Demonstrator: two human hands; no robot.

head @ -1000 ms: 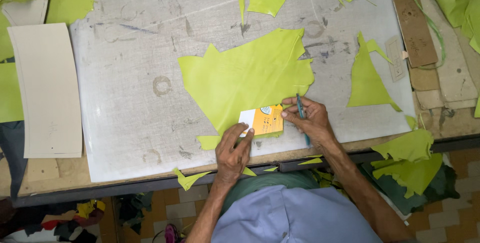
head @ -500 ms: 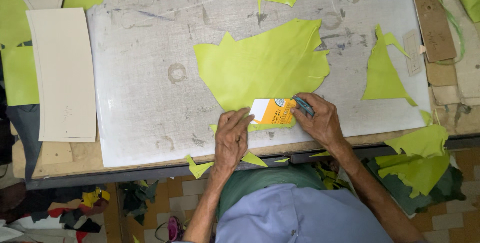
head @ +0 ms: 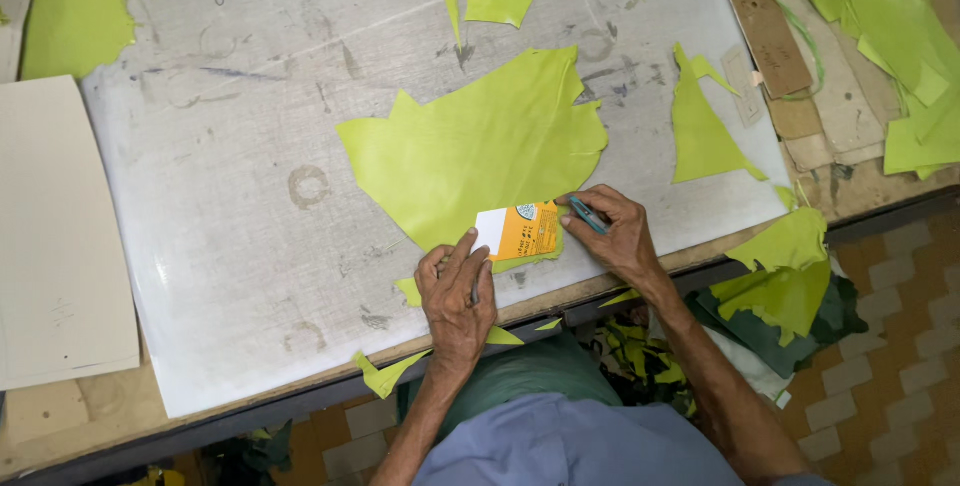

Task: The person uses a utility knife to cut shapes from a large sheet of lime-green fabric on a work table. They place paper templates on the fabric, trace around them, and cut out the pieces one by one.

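Your left hand (head: 455, 291) presses open fingers on the stiff card (head: 517, 232); your right hand (head: 612, 231) grips the pen-like tool (head: 588, 215); the leather sheet (head: 480, 151) looks soft, so hold it flat.

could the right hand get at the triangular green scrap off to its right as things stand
Probably yes: the right hand holds a teal tool, yet only bare cutting mat separates it from the triangular scrap.

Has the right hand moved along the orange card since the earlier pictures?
Yes. The right hand with its tool moved up the card's right edge, from the bottom corner to the top corner.
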